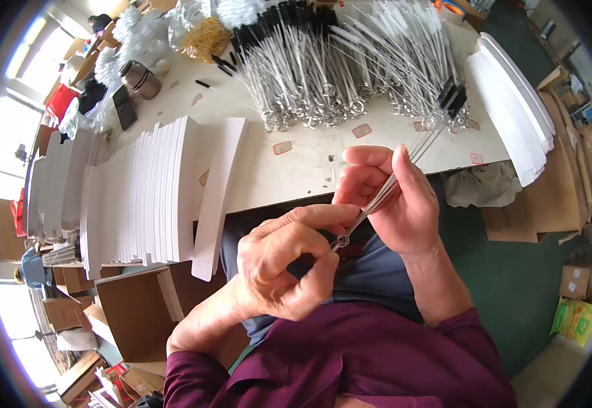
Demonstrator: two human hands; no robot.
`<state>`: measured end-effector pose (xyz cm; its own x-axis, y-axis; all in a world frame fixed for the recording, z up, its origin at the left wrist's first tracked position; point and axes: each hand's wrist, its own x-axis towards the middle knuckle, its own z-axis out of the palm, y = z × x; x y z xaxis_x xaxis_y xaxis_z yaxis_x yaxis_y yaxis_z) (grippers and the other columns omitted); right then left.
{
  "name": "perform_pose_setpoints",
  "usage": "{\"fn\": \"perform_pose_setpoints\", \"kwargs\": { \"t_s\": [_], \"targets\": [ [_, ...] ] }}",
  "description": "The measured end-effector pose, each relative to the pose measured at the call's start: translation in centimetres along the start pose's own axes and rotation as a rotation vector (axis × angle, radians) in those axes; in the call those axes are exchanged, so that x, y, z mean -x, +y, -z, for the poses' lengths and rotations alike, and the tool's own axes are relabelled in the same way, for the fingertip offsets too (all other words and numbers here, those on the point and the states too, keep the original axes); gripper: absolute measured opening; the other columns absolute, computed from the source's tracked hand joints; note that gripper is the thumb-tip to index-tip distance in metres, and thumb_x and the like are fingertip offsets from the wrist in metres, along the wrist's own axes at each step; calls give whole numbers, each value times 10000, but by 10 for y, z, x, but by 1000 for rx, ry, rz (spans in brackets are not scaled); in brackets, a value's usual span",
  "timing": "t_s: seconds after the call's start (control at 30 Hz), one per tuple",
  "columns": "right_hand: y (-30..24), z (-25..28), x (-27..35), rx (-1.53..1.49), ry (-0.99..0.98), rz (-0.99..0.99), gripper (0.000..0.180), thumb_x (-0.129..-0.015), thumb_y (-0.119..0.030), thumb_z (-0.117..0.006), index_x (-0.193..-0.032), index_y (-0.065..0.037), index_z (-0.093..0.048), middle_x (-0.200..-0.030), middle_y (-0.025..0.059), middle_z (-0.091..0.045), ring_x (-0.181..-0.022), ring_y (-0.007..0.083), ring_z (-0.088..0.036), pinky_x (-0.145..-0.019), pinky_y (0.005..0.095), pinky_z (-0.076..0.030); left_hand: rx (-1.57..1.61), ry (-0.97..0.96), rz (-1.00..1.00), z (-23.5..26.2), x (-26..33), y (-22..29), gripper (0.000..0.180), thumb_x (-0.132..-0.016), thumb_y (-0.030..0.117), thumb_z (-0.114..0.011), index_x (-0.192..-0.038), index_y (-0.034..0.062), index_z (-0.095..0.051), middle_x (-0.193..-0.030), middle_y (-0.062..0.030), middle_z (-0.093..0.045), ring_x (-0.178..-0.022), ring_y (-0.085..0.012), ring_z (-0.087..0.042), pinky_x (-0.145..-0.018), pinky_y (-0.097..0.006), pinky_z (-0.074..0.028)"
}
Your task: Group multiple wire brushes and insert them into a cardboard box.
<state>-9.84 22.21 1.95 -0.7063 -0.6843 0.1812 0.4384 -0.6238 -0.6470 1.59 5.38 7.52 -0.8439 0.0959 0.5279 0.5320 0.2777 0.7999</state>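
A small bunch of thin wire brushes (424,141) slants across in front of me, black bristle heads up and to the right, looped ends down by my lap. My right hand (408,211) is closed around the metal stems, thumb on top. At the looped ends, my left hand (285,255) pinches the wires between thumb and fingers. Beyond my hands, a large pile of black-headed wire brushes (296,75) lies on the table with its ring ends toward me. Beside it on the right is a pile of white-headed brushes (411,68).
Flat white boxes (143,194) stand in a row on the left, with one loose white box (221,194) leaning nearby. More white boxes (513,109) lie at the table's right edge. A thermos (139,79), phone (124,107) and yellow rubber bands (205,39) sit far left; cardboard (132,316) is below.
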Motion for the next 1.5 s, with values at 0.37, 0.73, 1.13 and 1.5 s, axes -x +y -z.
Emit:
{"fn": "perform_pose_setpoints", "kwargs": {
  "t_s": [0.37, 0.73, 1.13, 1.5],
  "targets": [
    [-4, 65, -1, 164, 426, 151, 424, -1115, -376, -468, -1050, 3, -648, -711, 62, -630, -608, 156, -613, -570, 311, -538, -161, -139, 256, -45, 12, -64, 125, -842, -51, -705, -950, -15, -652, -1046, -169, -740, -915, -255, -747, -825, -330, -586],
    [-33, 141, -9, 779, 674, 283, 473, -1122, -393, -456, -961, 13, -638, -607, 25, -565, -509, 85, -520, -482, 244, -425, -303, -55, 292, -33, -60, -91, 52, -888, 7, -664, -936, -7, -678, -857, -155, -715, -787, -246, -728, -718, -349, -569],
    [-21, 140, -11, 907, 706, 299, 453, -1117, -365, -485, -1017, 38, -665, -611, 12, -556, -511, 63, -500, -474, 236, -395, -829, -162, 383, -34, -124, -165, 322, -901, 174, -709, -1166, -6, -676, -862, -203, -726, -816, -336, -738, -752, -407, -573],
    [-18, 140, -9, 924, 704, 297, 442, -1113, -359, -497, -944, 15, -662, -584, 3, -552, -519, 67, -499, -499, 251, -394, -991, -203, 511, -43, -126, -173, 302, -914, 236, -694, -1091, -5, -652, -920, -248, -708, -880, -428, -701, -799, -496, -546]
  ]
}}
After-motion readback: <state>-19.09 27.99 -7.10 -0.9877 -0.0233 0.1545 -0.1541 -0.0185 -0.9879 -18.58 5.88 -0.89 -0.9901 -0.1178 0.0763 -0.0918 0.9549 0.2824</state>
